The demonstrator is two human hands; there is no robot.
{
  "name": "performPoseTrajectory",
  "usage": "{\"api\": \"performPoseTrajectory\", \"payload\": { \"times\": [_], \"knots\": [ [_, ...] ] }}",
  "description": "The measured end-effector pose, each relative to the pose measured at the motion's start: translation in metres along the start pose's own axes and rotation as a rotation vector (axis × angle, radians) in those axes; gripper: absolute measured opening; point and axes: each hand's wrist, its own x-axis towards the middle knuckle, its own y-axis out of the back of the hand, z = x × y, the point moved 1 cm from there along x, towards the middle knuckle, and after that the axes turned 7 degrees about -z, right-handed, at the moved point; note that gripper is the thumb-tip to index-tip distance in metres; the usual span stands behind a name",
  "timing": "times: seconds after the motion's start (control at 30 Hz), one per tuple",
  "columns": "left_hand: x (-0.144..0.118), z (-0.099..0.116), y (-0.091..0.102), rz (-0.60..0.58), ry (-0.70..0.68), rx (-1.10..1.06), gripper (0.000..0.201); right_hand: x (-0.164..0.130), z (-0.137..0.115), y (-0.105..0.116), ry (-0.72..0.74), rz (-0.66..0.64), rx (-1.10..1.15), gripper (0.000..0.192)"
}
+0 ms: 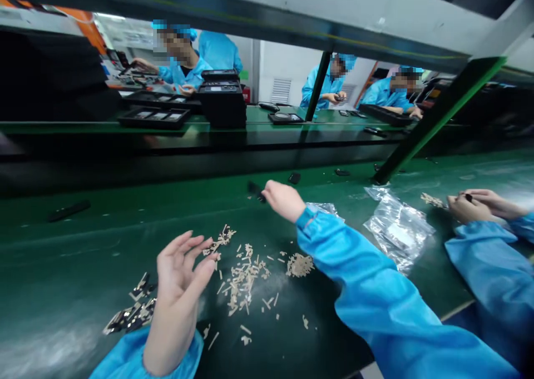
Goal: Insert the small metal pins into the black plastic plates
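My right hand [284, 200] reaches over the far part of the green bench, its fingers closed on a small dark piece [256, 191] that is blurred; its kind cannot be made out. Palm up and fingers apart, my left hand [180, 279] is above the near side, with its fingertips beside a small cluster of pale and dark bits [223, 237]. Between my arms lie scattered pale strips [244, 279] and a denser heap of pale bits [299, 265]. Left of my left wrist is a pile of dark, shiny pieces with pale strips [136, 312].
Clear plastic bags [398, 229] lie right of my right arm. Beyond them are a co-worker's hands [473, 205]. A green post [442, 117] slants down to the bench under a grey overhead beam [267, 28]. A long dark piece [69, 210] lies far left; several people work behind.
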Motion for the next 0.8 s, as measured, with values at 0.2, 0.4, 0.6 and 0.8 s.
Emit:
{"api": "performPoseTrajectory", "payload": {
  "times": [0.2, 0.4, 0.6, 0.8],
  "knots": [
    [0.001, -0.010, 0.008, -0.076, 0.102, 0.084, 0.033, 0.059, 0.066, -0.001, -0.251, -0.091, -0.141, 0.031],
    [0.003, -0.009, 0.009, -0.109, 0.087, 0.108, 0.029, 0.078, 0.079, -0.015, -0.304, -0.132, -0.131, 0.031],
    [0.001, -0.008, 0.004, -0.120, 0.021, 0.095, 0.020, 0.055, 0.110, -0.017, -0.345, -0.118, -0.079, 0.029],
    [0.007, -0.010, 0.008, -0.168, 0.043, 0.124, 0.016, 0.038, 0.115, -0.013, -0.360, -0.063, 0.048, 0.027]
  ]
}}
